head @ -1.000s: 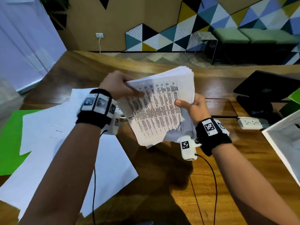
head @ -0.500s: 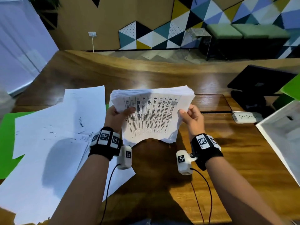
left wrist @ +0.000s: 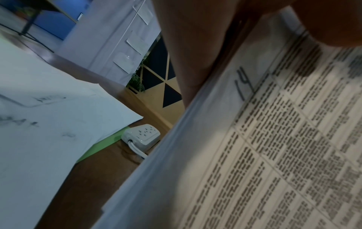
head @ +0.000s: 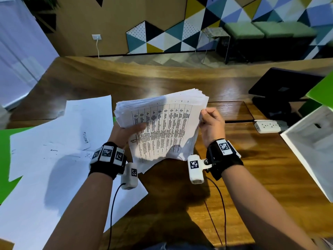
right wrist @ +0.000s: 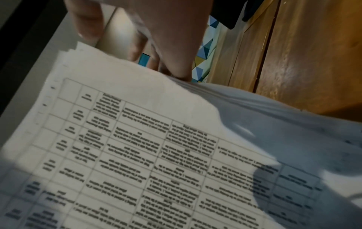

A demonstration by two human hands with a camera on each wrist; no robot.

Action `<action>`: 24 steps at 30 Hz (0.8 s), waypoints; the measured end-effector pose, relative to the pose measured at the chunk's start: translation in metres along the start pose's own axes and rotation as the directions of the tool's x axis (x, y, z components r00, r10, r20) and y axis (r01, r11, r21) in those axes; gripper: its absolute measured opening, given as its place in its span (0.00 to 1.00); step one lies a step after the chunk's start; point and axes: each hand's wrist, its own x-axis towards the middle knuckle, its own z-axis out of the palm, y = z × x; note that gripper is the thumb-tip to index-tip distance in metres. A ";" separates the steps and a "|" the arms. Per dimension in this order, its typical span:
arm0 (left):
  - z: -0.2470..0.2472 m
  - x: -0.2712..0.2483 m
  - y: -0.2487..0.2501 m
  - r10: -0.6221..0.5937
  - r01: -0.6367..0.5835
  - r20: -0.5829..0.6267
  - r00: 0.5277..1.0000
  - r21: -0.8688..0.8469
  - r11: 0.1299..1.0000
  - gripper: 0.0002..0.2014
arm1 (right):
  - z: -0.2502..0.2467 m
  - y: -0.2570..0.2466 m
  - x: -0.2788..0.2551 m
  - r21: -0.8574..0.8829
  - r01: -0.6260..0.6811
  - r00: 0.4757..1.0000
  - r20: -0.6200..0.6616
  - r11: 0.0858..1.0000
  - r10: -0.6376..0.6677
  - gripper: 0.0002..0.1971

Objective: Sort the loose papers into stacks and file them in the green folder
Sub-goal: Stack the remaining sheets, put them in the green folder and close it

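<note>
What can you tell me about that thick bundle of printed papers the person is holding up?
The bundle of papers is a thick sheaf of white sheets, edges fanned and uneven, lower edge drooping. Its top page bears a printed table of dark text, too blurred to read, with a handwritten mark near one corner. It is held tilted above the wooden table, apparently clear of it. The left hand grips its left side, thumb on the page; the right hand pinches its right edge.

The paper stack [head: 162, 127] is showing white sheets with a black-printed grid table. A green folder [head: 5, 159] is lying under white loose sheets [head: 54, 168] on the brown wood-grain surface [head: 252, 186]. The wall [head: 180, 33] is displaying multicoloured triangles.
</note>
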 end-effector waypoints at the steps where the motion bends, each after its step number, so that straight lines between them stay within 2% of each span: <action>1: 0.000 0.000 0.000 0.002 -0.002 0.017 1.000 0.002 1.000 0.34 | 0.002 0.000 0.002 0.015 -0.010 1.000 0.003 1.000 0.010 0.07; 2: 0.000 0.000 -0.001 0.006 -0.006 0.033 0.999 0.001 1.000 0.34 | 0.003 -0.001 0.003 0.041 -0.028 0.999 0.017 0.999 0.027 0.03; 5: -0.001 -0.001 -0.005 0.015 -0.016 0.048 0.999 0.011 1.000 0.37 | 0.005 -0.002 0.005 0.005 -0.069 0.990 0.121 0.998 0.068 0.28; 6: 0.000 -0.002 -0.006 0.017 -0.018 0.051 0.999 0.009 1.000 0.38 | 0.006 -0.002 0.003 -0.064 -0.067 0.984 0.162 0.996 0.077 0.34; 7: 0.000 -0.003 -0.007 0.017 -0.017 0.051 0.999 0.007 1.000 0.37 | 0.006 -0.001 0.000 -0.143 -0.061 0.978 0.191 0.988 0.088 0.36; 9: 0.003 -0.003 -0.008 0.040 -0.040 0.023 0.999 -0.021 0.999 0.37 | 0.007 0.002 -0.007 -0.260 -0.038 0.971 0.218 0.965 0.097 0.29; 11: 0.007 -0.002 -0.012 0.075 -0.077 -0.040 0.996 -0.059 0.995 0.38 | 0.011 0.004 -0.012 -0.280 -0.005 0.979 0.195 0.960 0.062 0.26; 15: 0.019 -0.003 -0.016 0.069 -0.067 -0.206 0.976 0.018 0.998 0.20 | 0.018 0.011 -0.017 -0.346 0.018 0.994 0.108 0.938 0.021 0.29; 17: 0.022 -0.006 -0.023 0.059 -0.040 -0.257 0.965 0.081 0.996 0.17 | 0.012 0.014 -0.016 -0.373 -0.006 0.997 0.073 0.928 0.036 0.31; 21: 0.020 -0.016 -0.058 0.048 -0.004 -0.281 0.958 0.155 0.988 0.18 | -0.010 0.034 -0.013 -0.524 -0.104 0.991 0.015 0.846 0.132 0.32; 24: 0.030 -0.026 -0.081 0.098 -0.030 -0.370 0.924 0.185 0.982 0.27 | -0.022 0.055 -0.016 -0.578 -0.184 0.978 -0.030 0.795 0.204 0.29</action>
